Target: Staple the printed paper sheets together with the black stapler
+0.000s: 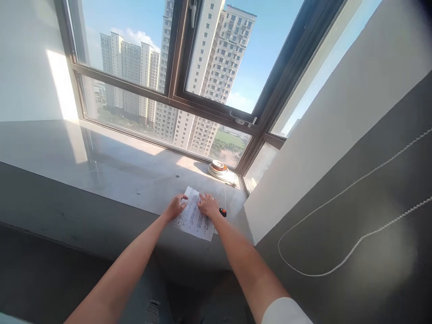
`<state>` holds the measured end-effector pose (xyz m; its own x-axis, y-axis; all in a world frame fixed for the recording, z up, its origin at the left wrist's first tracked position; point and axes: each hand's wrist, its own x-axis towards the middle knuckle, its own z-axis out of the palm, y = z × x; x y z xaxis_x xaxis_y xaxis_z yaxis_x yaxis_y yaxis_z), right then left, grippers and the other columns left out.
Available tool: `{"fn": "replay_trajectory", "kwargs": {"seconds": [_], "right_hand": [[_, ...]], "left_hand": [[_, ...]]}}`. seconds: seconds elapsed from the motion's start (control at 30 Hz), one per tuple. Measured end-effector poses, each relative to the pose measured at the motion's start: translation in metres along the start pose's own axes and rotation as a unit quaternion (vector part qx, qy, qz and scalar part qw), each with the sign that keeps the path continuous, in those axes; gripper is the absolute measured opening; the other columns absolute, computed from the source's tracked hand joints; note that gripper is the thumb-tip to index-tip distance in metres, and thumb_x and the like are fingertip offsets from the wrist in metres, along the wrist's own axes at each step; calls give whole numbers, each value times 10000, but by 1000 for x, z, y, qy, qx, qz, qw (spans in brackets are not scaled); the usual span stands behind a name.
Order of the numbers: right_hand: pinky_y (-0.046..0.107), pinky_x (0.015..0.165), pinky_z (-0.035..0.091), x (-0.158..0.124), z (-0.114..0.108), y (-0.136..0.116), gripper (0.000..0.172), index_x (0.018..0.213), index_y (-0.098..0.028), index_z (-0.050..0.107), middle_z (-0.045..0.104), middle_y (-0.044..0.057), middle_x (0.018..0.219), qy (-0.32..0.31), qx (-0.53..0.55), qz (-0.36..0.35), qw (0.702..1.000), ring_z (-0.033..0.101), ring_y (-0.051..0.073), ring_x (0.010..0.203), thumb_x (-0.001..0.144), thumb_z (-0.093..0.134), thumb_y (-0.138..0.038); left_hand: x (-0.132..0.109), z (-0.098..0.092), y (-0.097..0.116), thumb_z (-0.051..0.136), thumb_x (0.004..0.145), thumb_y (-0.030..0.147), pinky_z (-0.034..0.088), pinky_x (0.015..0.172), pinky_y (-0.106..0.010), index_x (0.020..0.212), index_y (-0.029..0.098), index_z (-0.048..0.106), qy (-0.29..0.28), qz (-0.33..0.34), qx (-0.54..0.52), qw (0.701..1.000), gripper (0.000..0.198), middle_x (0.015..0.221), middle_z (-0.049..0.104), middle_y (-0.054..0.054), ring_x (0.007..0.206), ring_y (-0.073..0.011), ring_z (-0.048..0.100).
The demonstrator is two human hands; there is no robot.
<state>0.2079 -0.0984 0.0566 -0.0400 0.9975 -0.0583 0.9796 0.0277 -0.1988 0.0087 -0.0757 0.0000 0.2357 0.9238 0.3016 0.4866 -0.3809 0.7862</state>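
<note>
A printed sheet of paper lies on the pale window sill, its near end reaching past the sill's front edge. My left hand is at the paper's left edge, thumb and forefinger apart with a gap between them. On the upper right part of the sheet rests my right hand, palm down with fingers spread on the print. Just right of that hand sits a small black and orange object, partly hidden by the wrist; its kind is unclear.
A round white and orange coil-like object stands by the window corner. Small dark bits dot the sill. The brown window frame rises behind it. At the right, a white beaded cord hangs in a loop before the grey wall.
</note>
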Motion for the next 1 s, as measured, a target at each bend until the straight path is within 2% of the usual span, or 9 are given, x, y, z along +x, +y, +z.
{"fn": "replay_trajectory", "kwargs": {"seconds": [0.1, 0.2, 0.33, 0.43, 0.63, 0.73, 0.83, 0.93, 1.0], "right_hand": [[462, 1162, 379, -3, -11, 4, 456, 1431, -215, 588, 617, 125, 1452, 64, 44, -24, 997, 508, 282, 1387, 1044, 356, -282], [340, 1095, 428, -10, -23, 21, 413, 1307, -221, 651, 686, 82, 1337, 106, 83, -45, 990, 580, 224, 1289, 1064, 320, -259], [294, 941, 494, -31, -22, 60, 291, 1233, -242, 684, 729, 53, 1228, 74, 136, -118, 981, 669, 232, 1111, 993, 603, -384], [306, 916, 492, -48, -9, 88, 301, 1179, -230, 705, 744, 64, 1173, 71, 140, -137, 978, 685, 256, 1066, 886, 731, -292], [348, 925, 496, -72, 3, 119, 325, 1216, -264, 699, 743, 87, 1213, 95, 185, -62, 976, 685, 290, 1119, 892, 685, -251], [381, 945, 503, -79, 4, 138, 315, 1204, -276, 705, 742, 89, 1206, 118, 206, -38, 971, 685, 303, 1137, 890, 675, -266], [408, 957, 511, -83, 7, 155, 316, 1188, -270, 716, 750, 98, 1156, 179, 208, 28, 961, 691, 320, 1131, 874, 680, -260], [426, 989, 506, -83, 10, 151, 299, 1193, -256, 712, 735, 123, 1167, 262, 199, 118, 937, 666, 339, 1167, 901, 647, -261], [429, 996, 505, -80, 12, 132, 308, 1234, -237, 692, 719, 144, 1191, 304, 213, 151, 916, 645, 350, 1190, 941, 609, -283]], "left_hand": [[1, -1, -3, 539, 814, 154, 519, 1064, -423, 1081, 194, 675, 0, 2, 20, 1000, 302, 1230, 728, -119, 1194, -282, 673], [4, -1, -10, 540, 820, 161, 525, 1056, -418, 1089, 196, 679, 2, 5, 25, 1000, 305, 1225, 733, -110, 1197, -284, 677], [7, 1, -15, 542, 838, 170, 522, 1072, -412, 1106, 197, 678, 10, 9, 25, 1000, 302, 1224, 728, -102, 1200, -273, 675], [8, 1, -14, 528, 883, 193, 521, 1081, -409, 1128, 196, 675, 12, 16, 31, 999, 286, 1230, 718, -108, 1212, -265, 669], [3, 8, -8, 483, 933, 220, 535, 1036, -443, 1129, 202, 721, -10, 35, 121, 992, 308, 1205, 672, -125, 1157, -285, 662], [-1, 11, -7, 484, 953, 287, 508, 1049, -508, 1150, 202, 745, 0, 22, 192, 981, 338, 1306, 614, -162, 1250, -350, 592], [-3, 10, -6, 525, 940, 324, 449, 1115, -544, 1153, 216, 754, 16, 5, 221, 975, 331, 1430, 553, -164, 1365, -387, 507], [-2, 8, -4, 539, 930, 347, 415, 1140, -565, 1141, 235, 756, 5, 5, 222, 975, 322, 1475, 542, -159, 1405, -398, 480], [-1, 7, -4, 540, 925, 351, 409, 1139, -573, 1133, 237, 754, -7, 4, 215, 977, 319, 1476, 552, -159, 1398, -396, 492]]}}
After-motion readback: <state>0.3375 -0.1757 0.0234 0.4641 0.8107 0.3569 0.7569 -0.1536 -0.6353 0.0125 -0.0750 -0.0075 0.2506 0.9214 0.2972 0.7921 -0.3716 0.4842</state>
